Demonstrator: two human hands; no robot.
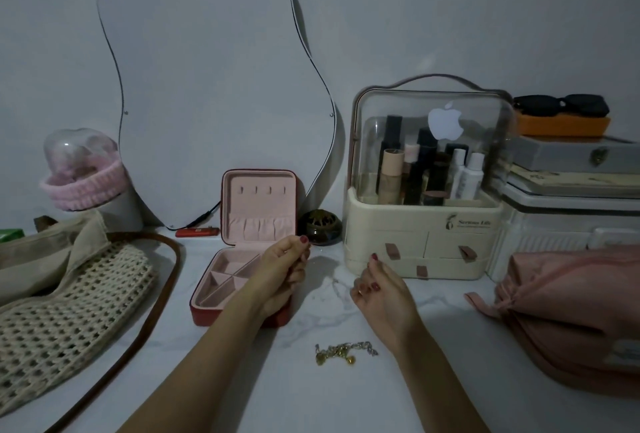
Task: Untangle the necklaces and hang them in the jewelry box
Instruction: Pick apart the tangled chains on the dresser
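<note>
A thin chain, barely visible in the dim light, seems to run between the two raised hands above the middle of the tabletop [311,405]. The left hand [282,268] hovers over the right side of the open jewelry box [242,249], its grip pressed together as if pinching one end. The right hand [379,288] is just right of it, fingers curled, seemingly pinching the other end, though I cannot see the chain clearly there. A second tangle of gold and silver necklaces [344,353] lies on the tabletop nearer the front edge, between the forearms.

The box's lid stands upright with its hooks bare. I'd worry that a fine chain pulled taut could tighten any knot or slip out unseen, and a dropped end might snag the tangle below.
</note>
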